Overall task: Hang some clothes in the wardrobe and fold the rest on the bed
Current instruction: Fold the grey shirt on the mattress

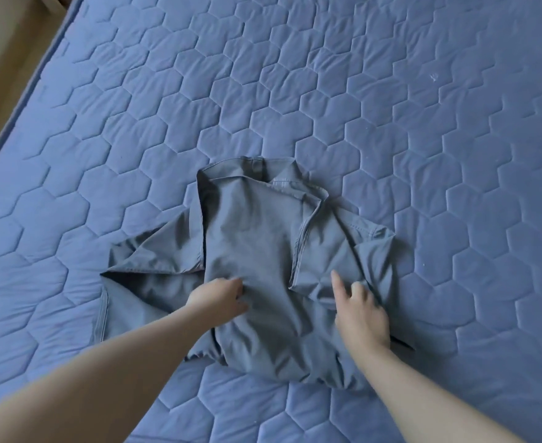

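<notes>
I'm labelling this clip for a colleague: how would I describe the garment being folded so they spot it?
The blue hexagon-quilted mattress fills the view. Near its lower middle lies a grey collared shirt, with the left hand and right hand on it. It is the only garment, greyer than the quilting.

This is a bedroom in a home. A mattress (391, 107) fills almost the whole view, covered in blue fabric quilted in a hexagon pattern, soft enough to show creases and dimples along the stitching. A raised piped edge (39, 75) runs along the mattress's left side, as on a bed rather than a worktop or bench. Beyond that edge, off the mattress's far left corner, lies a plain beige surface (1, 59); whether it is floor or wall cannot be told. On the mattress's near middle lies a grey collared shirt (256, 238), partly folded, an everyday garment that points to household laundry.
</notes>
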`<state>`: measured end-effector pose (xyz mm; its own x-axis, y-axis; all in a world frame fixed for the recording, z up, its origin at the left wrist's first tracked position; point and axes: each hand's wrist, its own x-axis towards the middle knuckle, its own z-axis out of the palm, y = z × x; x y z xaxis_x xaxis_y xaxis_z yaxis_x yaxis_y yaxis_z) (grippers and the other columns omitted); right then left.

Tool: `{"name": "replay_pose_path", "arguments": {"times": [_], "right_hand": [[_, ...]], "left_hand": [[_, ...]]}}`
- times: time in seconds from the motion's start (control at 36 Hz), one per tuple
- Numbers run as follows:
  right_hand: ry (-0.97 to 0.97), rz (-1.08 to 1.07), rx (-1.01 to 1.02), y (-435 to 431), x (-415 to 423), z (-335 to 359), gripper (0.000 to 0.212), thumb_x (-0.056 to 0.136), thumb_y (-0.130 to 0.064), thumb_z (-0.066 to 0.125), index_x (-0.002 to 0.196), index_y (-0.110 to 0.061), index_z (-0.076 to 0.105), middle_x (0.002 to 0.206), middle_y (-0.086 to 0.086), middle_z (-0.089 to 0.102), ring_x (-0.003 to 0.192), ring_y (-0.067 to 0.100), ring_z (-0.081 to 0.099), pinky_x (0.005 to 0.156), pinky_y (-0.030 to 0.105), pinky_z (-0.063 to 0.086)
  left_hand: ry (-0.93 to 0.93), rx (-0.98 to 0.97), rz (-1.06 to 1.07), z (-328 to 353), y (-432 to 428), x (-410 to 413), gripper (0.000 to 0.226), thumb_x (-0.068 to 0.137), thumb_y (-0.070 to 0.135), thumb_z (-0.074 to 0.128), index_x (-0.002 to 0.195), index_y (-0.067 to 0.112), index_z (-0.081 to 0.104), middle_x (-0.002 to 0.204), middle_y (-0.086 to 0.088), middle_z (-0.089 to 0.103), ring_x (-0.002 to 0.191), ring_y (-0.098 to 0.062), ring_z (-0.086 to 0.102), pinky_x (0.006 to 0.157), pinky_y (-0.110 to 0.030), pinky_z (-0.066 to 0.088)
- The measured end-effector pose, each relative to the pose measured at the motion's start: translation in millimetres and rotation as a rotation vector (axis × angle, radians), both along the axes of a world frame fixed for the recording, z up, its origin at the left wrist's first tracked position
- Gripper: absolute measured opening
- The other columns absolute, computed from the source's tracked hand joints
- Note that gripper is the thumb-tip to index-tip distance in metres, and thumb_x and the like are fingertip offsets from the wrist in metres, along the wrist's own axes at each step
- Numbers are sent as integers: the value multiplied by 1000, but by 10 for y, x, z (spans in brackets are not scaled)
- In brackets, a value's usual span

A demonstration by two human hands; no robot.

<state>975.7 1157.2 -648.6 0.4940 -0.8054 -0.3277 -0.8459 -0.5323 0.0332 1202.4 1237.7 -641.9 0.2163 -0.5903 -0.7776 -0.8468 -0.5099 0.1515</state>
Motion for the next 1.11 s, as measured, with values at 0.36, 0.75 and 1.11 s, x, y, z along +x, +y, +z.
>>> {"name": "replay_pose_path", "arguments": {"times": [0.36, 0.75, 1.11], "right_hand": [[-459, -1033, 165, -1365, -256, 315, 25, 96, -12, 42, 106, 7, 55, 104, 31, 59, 84, 42, 60, 69, 42, 50], [-431, -592, 396, 51, 692, 178, 28, 85, -9, 53, 112, -11, 62, 113, 15, 61, 109, 32, 54, 87, 34, 41], [-475, -741, 655, 677, 1943, 57, 20, 91, -12, 51, 105, -11, 64, 104, 6, 65, 100, 23, 59, 70, 21, 35]], "left_hand": [[-7, -16, 49, -111, -68, -41, 22, 91, 36, 49, 103, 18, 48, 109, -6, 56, 103, -27, 54, 73, -30, 41], [-446, -411, 115, 150, 270, 436, 50, 75, 15, 65, 123, 17, 52, 113, -12, 54, 106, -34, 50, 86, -41, 39], [-43, -444, 229, 78, 289, 1667, 33, 89, 12, 50, 120, 20, 59, 114, -7, 66, 106, -28, 58, 81, -32, 42]]}}
